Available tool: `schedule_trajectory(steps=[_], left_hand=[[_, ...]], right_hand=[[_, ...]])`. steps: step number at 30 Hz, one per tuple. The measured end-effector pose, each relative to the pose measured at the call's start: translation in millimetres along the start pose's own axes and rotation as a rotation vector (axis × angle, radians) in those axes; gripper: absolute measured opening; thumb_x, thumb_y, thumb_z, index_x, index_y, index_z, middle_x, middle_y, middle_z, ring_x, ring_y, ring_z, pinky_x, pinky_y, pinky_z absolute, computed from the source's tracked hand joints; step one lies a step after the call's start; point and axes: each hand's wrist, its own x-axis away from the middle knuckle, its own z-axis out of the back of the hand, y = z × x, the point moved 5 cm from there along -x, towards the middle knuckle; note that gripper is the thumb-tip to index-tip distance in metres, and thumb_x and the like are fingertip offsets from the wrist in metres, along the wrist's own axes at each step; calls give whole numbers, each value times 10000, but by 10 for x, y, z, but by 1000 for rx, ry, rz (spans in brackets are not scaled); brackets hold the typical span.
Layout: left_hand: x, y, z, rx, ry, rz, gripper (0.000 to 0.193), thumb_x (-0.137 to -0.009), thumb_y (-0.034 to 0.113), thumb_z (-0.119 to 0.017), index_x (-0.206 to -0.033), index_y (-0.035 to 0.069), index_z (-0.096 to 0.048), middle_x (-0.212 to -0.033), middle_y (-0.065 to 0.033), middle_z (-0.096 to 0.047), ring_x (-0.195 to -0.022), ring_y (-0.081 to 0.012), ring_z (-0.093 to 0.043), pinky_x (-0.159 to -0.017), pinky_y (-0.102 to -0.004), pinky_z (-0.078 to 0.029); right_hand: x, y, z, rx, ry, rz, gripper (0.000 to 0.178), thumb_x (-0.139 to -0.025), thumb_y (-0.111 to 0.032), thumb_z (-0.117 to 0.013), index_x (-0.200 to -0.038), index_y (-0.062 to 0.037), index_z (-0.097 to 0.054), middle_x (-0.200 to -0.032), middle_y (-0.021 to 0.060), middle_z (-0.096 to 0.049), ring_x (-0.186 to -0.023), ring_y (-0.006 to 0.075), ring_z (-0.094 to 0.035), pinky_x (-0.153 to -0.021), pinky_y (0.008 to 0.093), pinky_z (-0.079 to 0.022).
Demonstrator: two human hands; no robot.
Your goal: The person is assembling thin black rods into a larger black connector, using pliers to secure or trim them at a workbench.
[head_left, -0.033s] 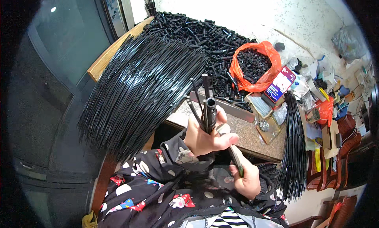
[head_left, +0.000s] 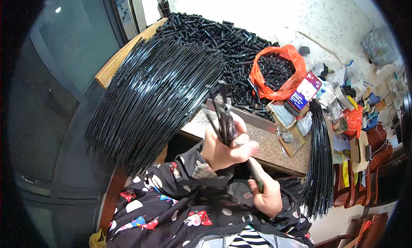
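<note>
My left hand [head_left: 223, 151] is closed around several thin black rods [head_left: 213, 121] and a short black tube [head_left: 228, 127] that point up and away from me; motion blurs the tube. My right hand [head_left: 268, 196] grips a hand tool with a dark green handle [head_left: 260, 184], just below and right of my left hand. The tool's far end runs up to my left thumb, and its working tip cannot be made out. Beyond my left hand a large heap of long black rods [head_left: 150, 97] lies fanned out over the table's left side.
Many short black tubes [head_left: 206, 37] are piled at the back of the speckled table [head_left: 274, 149]. An orange plastic bag [head_left: 277, 93] holds small black parts. A lit phone [head_left: 304, 91] leans beside it. Another bundle of black rods [head_left: 318, 162] hangs over the right edge. A metal strip [head_left: 257, 119] borders the pile.
The rods and tube in my left hand are now smeared by motion, and the tool in my right hand has shifted slightly. Both hands stay in nearly the same place.
</note>
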Motion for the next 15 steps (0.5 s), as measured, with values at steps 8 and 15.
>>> schedule_trajectory(steps=[8, 15], left_hand=[[18, -3, -4, -64, -74, 18, 324, -597, 38, -678, -848, 41, -471, -672, 3, -492, -548, -44, -438, -494, -191, -352], [73, 18, -24, -46, -65, -65, 309, -608, 41, -674, -831, 35, -459, -659, -8, -501, -557, -52, -453, -499, -198, -366]], right_hand=[[20, 48, 7, 48, 61, 43, 505, -712, 95, -499, -1200, -22, -443, -934, 197, -562, -828, 278, -599, -716, 267, -451], [38, -6, -40, 74, 40, 62, 501, -722, 78, -521, -1206, -14, -428, -928, 196, -559, -808, 283, -598, -711, 277, -453]])
